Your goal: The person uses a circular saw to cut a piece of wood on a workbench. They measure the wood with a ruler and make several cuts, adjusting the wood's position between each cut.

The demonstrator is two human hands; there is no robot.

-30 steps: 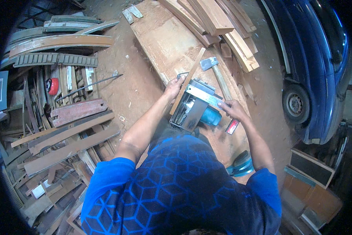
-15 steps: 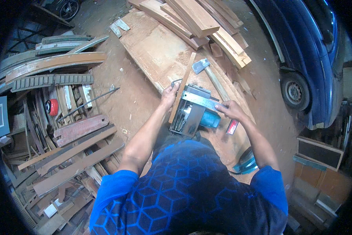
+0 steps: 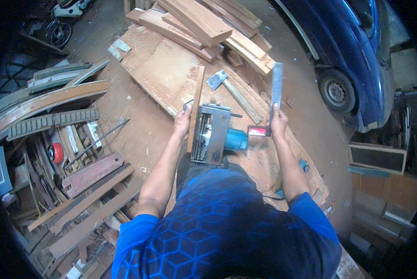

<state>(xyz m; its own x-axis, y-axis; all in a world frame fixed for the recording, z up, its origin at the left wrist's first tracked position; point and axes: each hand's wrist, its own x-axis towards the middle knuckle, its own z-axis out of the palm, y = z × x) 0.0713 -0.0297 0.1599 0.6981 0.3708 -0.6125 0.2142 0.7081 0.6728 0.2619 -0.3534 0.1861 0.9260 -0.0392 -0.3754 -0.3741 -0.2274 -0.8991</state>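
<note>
Right hand (image 3: 278,124): clenched on the lower end of a metal square (image 3: 276,88), whose grey blade stands up and away from the grip, long axis nearly straight ahead, with a red stock (image 3: 258,131) jutting left from the base of the hand. Left hand (image 3: 183,122): fingers resting on the near part of a thin wooden strip (image 3: 196,108), pressing or steadying it rather than wrapping it; whether it truly grips cannot be told. The strip lies on edge or flat along the left side of an upturned power planer (image 3: 213,135), long axis running away from the person, just beside the planer's metal base. The planer sits between the two hands, its teal motor housing (image 3: 235,138) pointing right toward the red stock, near but apparently not touching; the right hand is the nearer to that end, the left hand nearer to the strip. Beyond: a hammer (image 3: 231,89) lying diagonally on a broad wooden board (image 3: 162,69) that serves as bench, between strip and square blade. Further off: stacked planks (image 3: 203,25) at the board's far end; scrap timber pile (image 3: 69,153) on the ground at left; blue car (image 3: 352,56) at right. No containers with visible contents.
</note>
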